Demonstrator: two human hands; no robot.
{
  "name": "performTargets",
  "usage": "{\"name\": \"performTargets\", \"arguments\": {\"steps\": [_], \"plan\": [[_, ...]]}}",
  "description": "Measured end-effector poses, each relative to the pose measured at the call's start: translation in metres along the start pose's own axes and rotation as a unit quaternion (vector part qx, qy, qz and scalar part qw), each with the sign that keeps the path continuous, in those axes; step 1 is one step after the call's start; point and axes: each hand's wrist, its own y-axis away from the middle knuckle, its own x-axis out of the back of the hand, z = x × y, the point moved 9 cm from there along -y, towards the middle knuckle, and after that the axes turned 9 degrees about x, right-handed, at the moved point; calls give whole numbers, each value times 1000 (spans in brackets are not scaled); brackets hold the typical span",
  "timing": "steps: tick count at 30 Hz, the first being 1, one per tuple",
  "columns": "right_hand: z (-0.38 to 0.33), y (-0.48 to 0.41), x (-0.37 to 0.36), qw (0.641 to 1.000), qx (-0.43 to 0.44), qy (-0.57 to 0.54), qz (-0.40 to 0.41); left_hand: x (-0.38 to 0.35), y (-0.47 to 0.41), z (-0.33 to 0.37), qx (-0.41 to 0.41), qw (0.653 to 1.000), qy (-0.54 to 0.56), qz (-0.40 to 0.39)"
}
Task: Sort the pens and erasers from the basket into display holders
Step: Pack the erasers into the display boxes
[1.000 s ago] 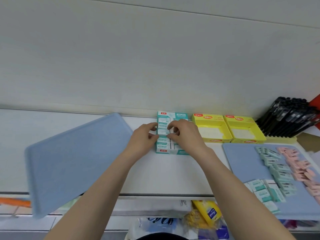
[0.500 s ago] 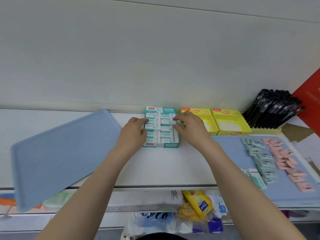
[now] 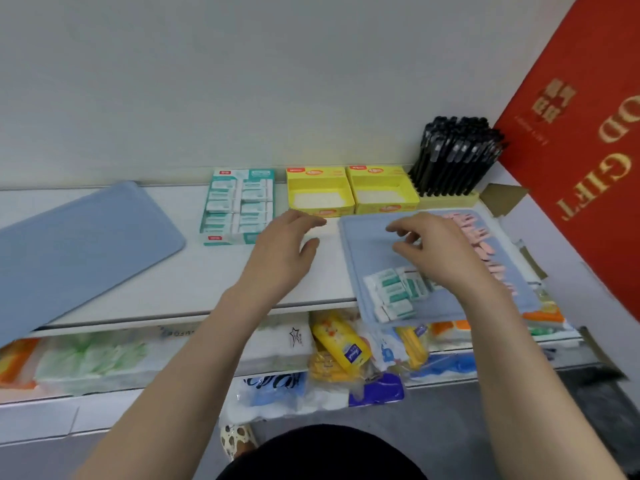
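Observation:
A teal and white display box (image 3: 238, 206) full of erasers stands at the back of the white shelf (image 3: 194, 278). Two yellow display boxes (image 3: 320, 191) (image 3: 381, 189) stand to its right, with a holder of black pens (image 3: 453, 157) beyond them. A blue tray (image 3: 372, 244) on the right carries several teal erasers (image 3: 394, 294) near its front and pink erasers (image 3: 479, 242) along its right side. My left hand (image 3: 284, 251) hovers over the shelf between the teal box and the tray, fingers relaxed and holding nothing. My right hand (image 3: 436, 251) hovers over the tray, fingers loosely bent, nothing in it.
A second blue tray (image 3: 76, 247) lies tilted over the shelf's left front edge. A red sign with gold letters (image 3: 588, 140) leans at the right. Packaged goods (image 3: 339, 351) fill the lower shelves.
Both hands have left the teal eraser box and moved right. My right hand is now over the blue tray; my left is between box and tray. The view has swung right.

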Motion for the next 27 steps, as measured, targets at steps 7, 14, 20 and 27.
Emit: {"name": "performTargets", "arguments": {"steps": [7, 14, 20, 27], "plan": [[20, 38, -16, 985, 1, 40, -170, -89, 35, 61, -36, 978, -115, -170], [18, 35, -20, 987, 31, 11, -159, -102, 32, 65, -20, 975, -180, -128], [11, 24, -26, 984, 51, 56, -158, -92, 19, 67, 11, 985, -125, -118], [9, 23, -29, 985, 26, 65, -155, -95, 5, 65, 28, 971, -170, -164]]}}
